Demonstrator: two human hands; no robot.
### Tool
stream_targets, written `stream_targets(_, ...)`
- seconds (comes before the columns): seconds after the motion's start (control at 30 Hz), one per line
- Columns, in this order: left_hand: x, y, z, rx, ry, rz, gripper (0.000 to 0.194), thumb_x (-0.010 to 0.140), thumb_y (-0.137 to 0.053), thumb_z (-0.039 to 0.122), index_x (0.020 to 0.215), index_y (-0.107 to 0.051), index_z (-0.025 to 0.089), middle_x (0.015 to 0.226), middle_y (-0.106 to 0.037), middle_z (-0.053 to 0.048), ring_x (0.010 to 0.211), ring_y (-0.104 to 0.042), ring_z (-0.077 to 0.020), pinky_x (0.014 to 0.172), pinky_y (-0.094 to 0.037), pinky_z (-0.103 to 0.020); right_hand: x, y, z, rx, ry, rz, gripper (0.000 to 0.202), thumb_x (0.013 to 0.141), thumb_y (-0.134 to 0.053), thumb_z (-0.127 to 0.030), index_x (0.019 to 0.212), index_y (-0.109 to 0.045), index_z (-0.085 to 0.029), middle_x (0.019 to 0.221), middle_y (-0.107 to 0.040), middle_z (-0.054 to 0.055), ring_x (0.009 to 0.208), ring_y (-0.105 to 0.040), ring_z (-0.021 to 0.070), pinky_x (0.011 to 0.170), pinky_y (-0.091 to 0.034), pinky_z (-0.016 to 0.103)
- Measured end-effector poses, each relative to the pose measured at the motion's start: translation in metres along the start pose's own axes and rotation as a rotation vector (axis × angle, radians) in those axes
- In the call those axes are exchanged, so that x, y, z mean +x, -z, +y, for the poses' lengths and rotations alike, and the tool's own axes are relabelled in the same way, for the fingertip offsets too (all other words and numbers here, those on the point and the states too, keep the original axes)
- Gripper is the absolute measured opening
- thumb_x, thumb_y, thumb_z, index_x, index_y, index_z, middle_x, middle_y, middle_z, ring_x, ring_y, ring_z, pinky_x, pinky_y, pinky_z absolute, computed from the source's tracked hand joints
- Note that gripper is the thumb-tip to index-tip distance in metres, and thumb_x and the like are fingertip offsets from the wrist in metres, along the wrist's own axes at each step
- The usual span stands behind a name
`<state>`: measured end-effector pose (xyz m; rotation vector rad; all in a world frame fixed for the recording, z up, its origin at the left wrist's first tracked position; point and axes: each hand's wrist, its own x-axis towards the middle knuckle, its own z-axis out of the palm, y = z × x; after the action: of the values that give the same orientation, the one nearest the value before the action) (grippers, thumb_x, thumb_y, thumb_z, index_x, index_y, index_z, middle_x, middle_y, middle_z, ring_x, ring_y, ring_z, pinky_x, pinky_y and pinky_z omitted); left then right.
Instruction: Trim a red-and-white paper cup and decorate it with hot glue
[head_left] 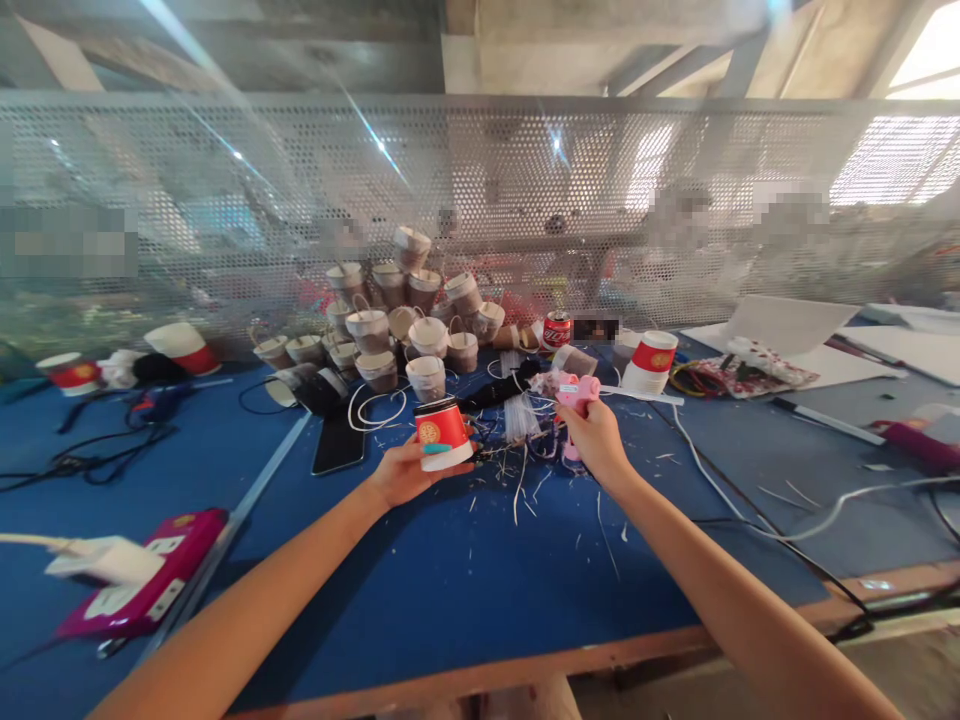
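Observation:
A red and white paper cup [448, 430] rests in my left hand [405, 475], fingers beneath and the thumb along its side. Its narrower end faces up and has a dark edge; a teal patch shows near the thumb. My right hand [596, 440] is wrapped round the handle of a pink glue gun [577, 392], whose nozzle points left toward the cup but stays apart from it. A long white stick [641, 394] sticks out behind the gun. Clear glue sticks [519, 405] lie between the hands, among fibre scraps.
Behind stand several stacked small pots with string handles [369, 330]. Upturned paper cups [651, 362] and a soda can [556, 330] are at the right rear. A phone [339, 440] lies left, near a purple power strip [150, 575]. A white cord [705, 465] crosses the right side.

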<state>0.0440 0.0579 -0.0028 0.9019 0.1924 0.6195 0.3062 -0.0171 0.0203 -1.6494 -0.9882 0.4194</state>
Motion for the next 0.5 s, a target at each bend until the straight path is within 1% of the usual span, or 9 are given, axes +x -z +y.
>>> stream_targets(0.07, -0.001, 0.003, 0.002, -0.009, 0.029, -0.020, 0.064, 0.063, -0.067, 0.023, 0.125, -0.051, 0.017, 0.111, -0.066, -0.011, 0.105, -0.060, -0.0302, 0.090, -0.045, -0.047, 0.003, -0.002, 0.003, 0.078, -0.016, -0.015, 0.030, 0.066, -0.060, -0.041, 0.054, -0.040, -0.022, 0.044, -0.039, -0.006, 0.042, -0.038, 0.0105, 0.044, -0.030, 0.025)
stream_targets(0.17, -0.002, 0.001, 0.004, -0.013, 0.047, -0.036, 0.062, 0.062, -0.068, 0.029, 0.121, -0.053, 0.015, 0.107, -0.065, -0.012, 0.098, -0.061, -0.0271, 0.084, -0.048, -0.041, 0.003, -0.004, 0.005, 0.149, 0.077, -0.061, 0.029, 0.068, -0.061, -0.046, 0.066, -0.053, -0.019, 0.051, -0.045, -0.005, 0.048, -0.042, 0.0116, 0.047, -0.035, 0.025)
stream_targets(0.23, -0.003, -0.004, 0.005, -0.016, 0.060, -0.050, 0.061, 0.059, -0.071, 0.031, 0.115, -0.055, 0.016, 0.104, -0.064, -0.010, 0.093, -0.061, -0.0248, 0.081, -0.049, -0.038, 0.001, -0.005, 0.005, 0.158, 0.174, -0.080, 0.030, 0.072, -0.060, -0.048, 0.075, -0.059, -0.018, 0.063, -0.052, -0.001, 0.060, -0.050, 0.0150, 0.055, -0.042, 0.028)
stream_targets(0.27, -0.003, -0.006, 0.005, -0.013, 0.070, -0.062, 0.060, 0.056, -0.072, 0.030, 0.112, -0.057, 0.016, 0.102, -0.064, -0.009, 0.091, -0.061, -0.0241, 0.079, -0.049, -0.038, 0.000, -0.005, 0.005, 0.160, 0.228, -0.069, 0.031, 0.073, -0.059, -0.047, 0.079, -0.060, -0.017, 0.072, -0.055, 0.002, 0.069, -0.054, 0.0172, 0.061, -0.045, 0.030)
stream_targets(0.3, -0.003, -0.008, 0.006, -0.007, 0.079, -0.076, 0.060, 0.053, -0.074, 0.030, 0.109, -0.058, 0.015, 0.100, -0.064, -0.009, 0.089, -0.061, -0.0238, 0.078, -0.050, -0.038, -0.001, -0.006, 0.005, 0.161, 0.281, -0.043, 0.031, 0.074, -0.060, -0.047, 0.083, -0.061, -0.017, 0.082, -0.056, 0.004, 0.079, -0.055, 0.0191, 0.069, -0.047, 0.033)
stream_targets(0.37, -0.005, -0.009, 0.007, 0.011, 0.090, -0.109, 0.059, 0.048, -0.076, 0.026, 0.104, -0.060, 0.016, 0.095, -0.064, -0.009, 0.086, -0.061, -0.0245, 0.075, -0.050, -0.039, -0.003, -0.005, 0.006, 0.155, 0.364, 0.048, 0.031, 0.074, -0.061, -0.045, 0.090, -0.062, -0.019, 0.099, -0.052, 0.007, 0.096, -0.053, 0.0221, 0.085, -0.046, 0.038)
stream_targets(0.43, -0.005, -0.008, 0.007, 0.037, 0.074, -0.124, 0.059, 0.045, -0.078, 0.023, 0.101, -0.060, 0.018, 0.096, -0.065, -0.009, 0.087, -0.061, -0.0266, 0.074, -0.050, -0.041, -0.004, -0.004, 0.005, 0.159, 0.399, 0.115, 0.031, 0.073, -0.063, -0.046, 0.091, -0.061, -0.020, 0.105, -0.048, 0.009, 0.105, -0.048, 0.0241, 0.093, -0.043, 0.042)
stream_targets(0.47, -0.006, -0.007, 0.006, 0.057, 0.058, -0.114, 0.059, 0.045, -0.078, 0.022, 0.102, -0.060, 0.019, 0.098, -0.066, -0.009, 0.089, -0.061, -0.0281, 0.076, -0.049, -0.042, -0.005, -0.003, 0.003, 0.183, 0.392, 0.090, 0.031, 0.074, -0.063, -0.046, 0.090, -0.061, -0.020, 0.104, -0.049, 0.009, 0.106, -0.048, 0.0245, 0.093, -0.043, 0.043)
stream_targets(0.5, -0.005, -0.005, 0.006, 0.085, 0.035, -0.090, 0.060, 0.046, -0.078, 0.021, 0.103, -0.060, 0.019, 0.102, -0.066, -0.010, 0.093, -0.061, -0.0295, 0.079, -0.048, -0.044, -0.006, -0.002, 0.001, 0.229, 0.366, 0.027, 0.031, 0.074, -0.062, -0.047, 0.089, -0.060, -0.021, 0.100, -0.051, 0.009, 0.104, -0.050, 0.0246, 0.090, -0.045, 0.043)
